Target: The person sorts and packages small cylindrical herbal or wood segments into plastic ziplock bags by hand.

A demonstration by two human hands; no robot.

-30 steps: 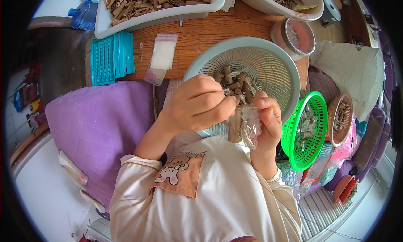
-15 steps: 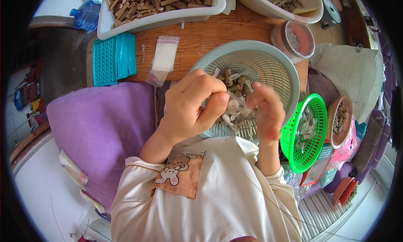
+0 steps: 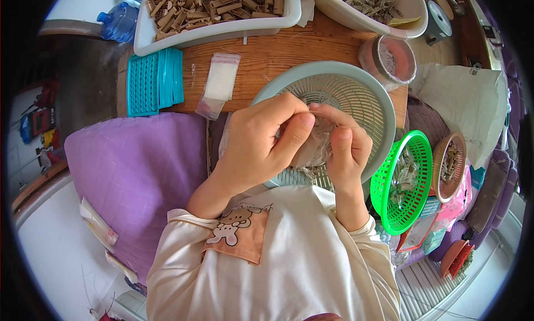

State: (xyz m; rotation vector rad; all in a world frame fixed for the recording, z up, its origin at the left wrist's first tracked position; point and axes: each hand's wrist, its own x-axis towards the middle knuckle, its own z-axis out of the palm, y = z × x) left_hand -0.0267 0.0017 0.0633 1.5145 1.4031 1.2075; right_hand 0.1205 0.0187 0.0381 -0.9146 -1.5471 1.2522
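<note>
Over a grey-green plastic basket, a small clear plastic bag is held between my two hands. My left hand is closed, thumb and forefinger pinched at the bag's upper edge. My right hand is closed too, its bent fingers and thumb gripping the bag's right side. Both hands hide much of the bag, and what it holds cannot be made out clearly. They also cover most of the short brown tubes and the light fibres inside the basket.
On the wooden table lie a stack of clear bags and teal trays. A white tub of brown pieces stands behind. To the right are a pink container, a green basket and a tan basket.
My right hand has come in closer to my left, its fingers now bent onto the bag. The bag's round brown contents, visible before, are now mostly covered. The whole view has shifted slightly.
</note>
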